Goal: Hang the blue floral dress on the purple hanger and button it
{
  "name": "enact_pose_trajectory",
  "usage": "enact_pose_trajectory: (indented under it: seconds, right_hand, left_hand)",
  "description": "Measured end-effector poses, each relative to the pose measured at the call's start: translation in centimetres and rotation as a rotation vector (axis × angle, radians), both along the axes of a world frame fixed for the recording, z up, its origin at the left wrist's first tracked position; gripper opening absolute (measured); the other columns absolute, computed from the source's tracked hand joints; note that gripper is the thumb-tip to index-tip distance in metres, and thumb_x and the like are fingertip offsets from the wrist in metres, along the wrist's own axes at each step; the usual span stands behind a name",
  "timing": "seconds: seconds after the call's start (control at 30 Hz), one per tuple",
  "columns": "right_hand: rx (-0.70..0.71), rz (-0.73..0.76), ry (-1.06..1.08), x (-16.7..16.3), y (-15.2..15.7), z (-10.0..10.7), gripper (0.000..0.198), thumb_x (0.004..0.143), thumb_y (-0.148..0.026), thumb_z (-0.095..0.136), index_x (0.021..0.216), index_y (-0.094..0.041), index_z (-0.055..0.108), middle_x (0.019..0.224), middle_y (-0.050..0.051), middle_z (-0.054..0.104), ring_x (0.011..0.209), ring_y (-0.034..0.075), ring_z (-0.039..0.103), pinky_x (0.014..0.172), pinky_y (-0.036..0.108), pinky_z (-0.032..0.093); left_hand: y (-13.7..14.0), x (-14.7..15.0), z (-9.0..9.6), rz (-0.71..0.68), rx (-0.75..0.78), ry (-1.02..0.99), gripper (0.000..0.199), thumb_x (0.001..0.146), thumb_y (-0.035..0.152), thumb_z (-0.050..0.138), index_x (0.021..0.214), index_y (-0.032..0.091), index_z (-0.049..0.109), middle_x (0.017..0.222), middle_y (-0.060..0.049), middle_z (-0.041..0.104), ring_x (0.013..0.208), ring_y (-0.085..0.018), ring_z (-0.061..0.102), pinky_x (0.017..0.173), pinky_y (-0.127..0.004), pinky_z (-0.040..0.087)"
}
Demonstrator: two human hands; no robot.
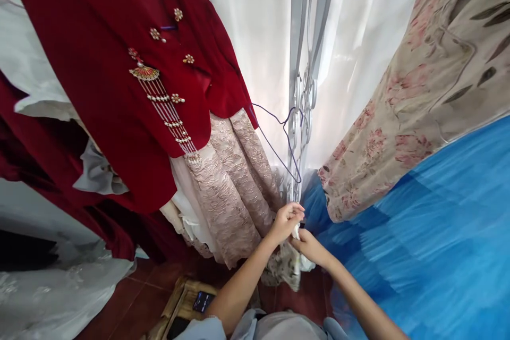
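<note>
Both hands are close together in front of me, low in the head view. My right hand [311, 247] is closed around the bunched top of a pale patterned cloth garment [285, 268], which dangles below it. Just above and to the left, my left hand [287, 221] has its fingers pinched at the white upper edge of the same cloth. Most of the gripped part is hidden by the fingers. A thin purple wire hanger [274, 119] hangs above the hands on a white metal rack [302, 133], with nothing on it.
To the left hang a red jacket [115, 64] with beaded brooches and a pale pink brocade skirt [239, 180]. A floral garment [398, 111] and blue tulle [430, 234] fill the right side. Below, a phone [203, 302] lies on a wooden stool [185, 300].
</note>
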State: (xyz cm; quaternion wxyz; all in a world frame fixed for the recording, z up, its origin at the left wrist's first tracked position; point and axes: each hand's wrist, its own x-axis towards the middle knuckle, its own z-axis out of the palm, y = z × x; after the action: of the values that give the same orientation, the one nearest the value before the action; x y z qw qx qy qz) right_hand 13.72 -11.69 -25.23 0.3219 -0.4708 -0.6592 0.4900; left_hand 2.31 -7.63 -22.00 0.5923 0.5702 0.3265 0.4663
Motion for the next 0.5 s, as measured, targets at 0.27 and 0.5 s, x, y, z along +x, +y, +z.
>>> enact_pose_trajectory:
  seconds: [0.27,0.5]
  right_hand:
    - [0.219,0.054,-0.024,9.5,-3.3,11.7,0.024,0.09,-0.032,0.058,0.076,-0.015,0.068,0.073,0.002,0.066,0.068,0.018,0.057,0.063,0.026,0.045]
    - [0.707,-0.091,-0.047,10.4,-2.0,18.5,0.017,0.088,-0.03,0.065,0.079,-0.019,0.074,0.076,0.005,0.072,0.068,0.019,0.065,0.066,0.028,0.049]
  left_hand:
    - [-4.9,-6.0,-4.3,-0.474,-0.179,0.417,0.059,0.061,0.067,0.083,0.087,0.015,0.074,0.079,0.0,0.066,0.08,-0.019,0.059,0.076,-0.028,0.049]
    - [-3.0,-12.7,-0.9,-0.044,-0.054,0.378,0.052,0.07,0.062,0.078,0.083,0.012,0.073,0.079,-0.005,0.067,0.082,-0.021,0.058,0.076,-0.029,0.047]
